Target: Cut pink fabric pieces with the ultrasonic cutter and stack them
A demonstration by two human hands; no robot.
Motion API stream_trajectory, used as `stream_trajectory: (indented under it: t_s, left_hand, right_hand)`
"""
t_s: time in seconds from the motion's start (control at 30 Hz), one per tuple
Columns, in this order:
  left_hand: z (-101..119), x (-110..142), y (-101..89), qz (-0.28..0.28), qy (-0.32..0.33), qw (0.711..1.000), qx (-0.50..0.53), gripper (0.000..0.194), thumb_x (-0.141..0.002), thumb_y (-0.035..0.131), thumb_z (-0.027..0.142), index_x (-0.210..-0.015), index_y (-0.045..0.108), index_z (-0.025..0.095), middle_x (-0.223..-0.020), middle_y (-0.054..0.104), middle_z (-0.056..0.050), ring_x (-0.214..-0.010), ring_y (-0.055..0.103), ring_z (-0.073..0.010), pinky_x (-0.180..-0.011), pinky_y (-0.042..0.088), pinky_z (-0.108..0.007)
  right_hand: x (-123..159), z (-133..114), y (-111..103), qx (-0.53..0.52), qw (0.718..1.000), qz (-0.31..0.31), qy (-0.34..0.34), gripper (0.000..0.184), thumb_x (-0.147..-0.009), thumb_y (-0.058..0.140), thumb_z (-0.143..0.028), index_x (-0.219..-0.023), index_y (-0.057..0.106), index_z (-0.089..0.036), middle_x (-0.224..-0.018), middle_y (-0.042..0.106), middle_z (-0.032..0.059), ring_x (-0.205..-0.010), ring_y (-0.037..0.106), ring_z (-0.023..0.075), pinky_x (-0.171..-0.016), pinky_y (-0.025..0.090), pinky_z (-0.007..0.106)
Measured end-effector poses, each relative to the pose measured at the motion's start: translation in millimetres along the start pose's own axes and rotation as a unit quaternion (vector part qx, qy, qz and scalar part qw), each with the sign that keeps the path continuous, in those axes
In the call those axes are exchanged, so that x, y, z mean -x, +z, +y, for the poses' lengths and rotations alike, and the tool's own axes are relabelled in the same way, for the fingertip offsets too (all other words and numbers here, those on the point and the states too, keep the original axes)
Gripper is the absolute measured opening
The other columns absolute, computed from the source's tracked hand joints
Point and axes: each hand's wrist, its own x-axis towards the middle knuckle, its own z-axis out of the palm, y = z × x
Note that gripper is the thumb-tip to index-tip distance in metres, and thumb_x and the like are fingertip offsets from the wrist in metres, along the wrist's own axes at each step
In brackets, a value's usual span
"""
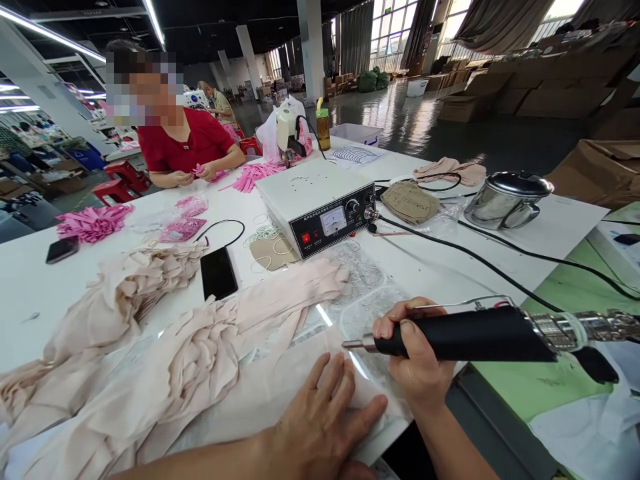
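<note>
My right hand [420, 353] grips a black handheld ultrasonic tool [465, 333] with a metal tip, which points left. That tip is just over or touching the pale pink fabric [280, 373] near my left fingers; I cannot tell which. Flat on the same fabric lies my left hand [325, 407], its fingers spread. The cloth rests on a clear sheet [365, 293] over the white table. Left of my hands are heaped pale pink strips [200, 353] and a second bundle [125, 293]. A cable runs from the tool's area to a control box [320, 207] with a dial.
A black phone [219, 273] lies beside the strips. Toward the right stand a lidded steel mug [507, 199] and a cardboard pattern [410, 202]. Black cables [465, 250] cross the tabletop. A person in a red top [187, 150] handles pink pieces across the table, near pink bundles [95, 221].
</note>
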Motion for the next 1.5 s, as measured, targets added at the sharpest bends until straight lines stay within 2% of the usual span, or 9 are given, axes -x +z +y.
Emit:
stream_trajectory:
  t_s: [0.37, 0.5, 0.63, 0.77, 0.9, 1.23, 1.37, 1.5]
  left_hand:
    - [2, 2, 6.9, -0.022, -0.006, 1.0, 0.011, 0.091, -0.079, 0.043, 0.078, -0.149, 0.021, 0.025, -0.129, 0.05, -0.02, -0.121, 0.044, -0.0399, -0.098, 0.032, -0.053]
    - [1, 0, 6.0, -0.042, -0.01, 0.999, 0.029, 0.089, -0.079, 0.047, 0.077, -0.149, 0.022, 0.028, -0.131, 0.049, -0.019, -0.121, 0.044, -0.0387, -0.099, 0.032, -0.052]
    - [3, -1, 3.6, -0.066, -0.017, 0.997, 0.043, 0.091, -0.078, 0.047, 0.078, -0.149, 0.02, 0.028, -0.131, 0.049, -0.02, -0.123, 0.044, -0.0386, -0.099, 0.033, -0.052]
    - [5, -1, 2.8, -0.078, -0.027, 0.995, 0.063, 0.089, -0.081, 0.046, 0.076, -0.149, 0.019, 0.026, -0.133, 0.045, -0.023, -0.125, 0.041, -0.04, -0.099, 0.033, -0.054]
    - [6, -2, 1.5, -0.081, -0.031, 0.993, 0.075, 0.09, -0.08, 0.048, 0.075, -0.149, 0.019, 0.026, -0.135, 0.043, -0.023, -0.126, 0.04, -0.04, -0.1, 0.032, -0.055]
    - [7, -2, -2.1, -0.087, -0.038, 0.992, 0.08, 0.089, -0.079, 0.051, 0.074, -0.148, 0.022, 0.026, -0.134, 0.045, -0.021, -0.126, 0.04, -0.0391, -0.101, 0.031, -0.054]
    - [8, -3, -8.1, -0.078, -0.041, 0.994, 0.068, 0.083, -0.081, 0.048, 0.074, -0.146, 0.026, 0.026, -0.129, 0.049, -0.021, -0.123, 0.044, -0.0378, -0.101, 0.032, -0.051]
    - [9, -3, -8.7, -0.07, -0.044, 0.994, 0.069, 0.086, -0.081, 0.047, 0.075, -0.147, 0.025, 0.024, -0.128, 0.049, -0.02, -0.123, 0.043, -0.0369, -0.102, 0.03, -0.051]
  right_hand:
    - [-1, -2, 4, -0.001, 1.0, 0.02, -0.018, 0.01, -0.081, 0.062, -0.023, -0.088, 0.056, -0.025, -0.078, 0.051, -0.0038, -0.055, 0.051, 0.0096, -0.054, 0.046, 0.029]
    - [5, -23, -3, -0.005, 0.999, 0.035, -0.025, 0.01, -0.079, 0.06, -0.024, -0.088, 0.056, -0.024, -0.075, 0.05, -0.0041, -0.052, 0.051, 0.009, -0.05, 0.047, 0.027]
    - [17, -49, -17, 0.005, 0.999, 0.036, 0.008, 0.011, -0.077, 0.063, -0.026, -0.084, 0.055, -0.021, -0.069, 0.051, -0.0038, -0.048, 0.049, 0.0085, -0.045, 0.046, 0.024]
    - [25, -60, -24, 0.037, 0.998, 0.044, 0.013, 0.016, -0.076, 0.066, -0.031, -0.08, 0.055, -0.02, -0.066, 0.051, -0.0038, -0.047, 0.049, 0.0084, -0.043, 0.047, 0.024]
    - [28, -59, -22, 0.053, 0.998, 0.045, 0.008, 0.021, -0.074, 0.069, -0.033, -0.077, 0.053, -0.02, -0.065, 0.05, -0.0046, -0.045, 0.049, 0.0081, -0.042, 0.048, 0.024]
    - [31, -54, -24, 0.075, 0.997, 0.014, 0.008, 0.014, -0.078, 0.065, -0.029, -0.079, 0.053, -0.021, -0.066, 0.05, -0.0037, -0.047, 0.049, 0.01, -0.043, 0.049, 0.029]
    - [32, -55, -28, 0.1, 0.995, 0.004, 0.024, 0.018, -0.077, 0.065, -0.028, -0.072, 0.051, -0.02, -0.064, 0.048, -0.0036, -0.048, 0.048, 0.0105, -0.044, 0.049, 0.031]
    - [31, -56, -29, 0.123, 0.992, -0.015, 0.034, 0.022, -0.078, 0.065, -0.026, -0.066, 0.047, -0.02, -0.063, 0.048, -0.0035, -0.049, 0.048, 0.0106, -0.047, 0.051, 0.031]
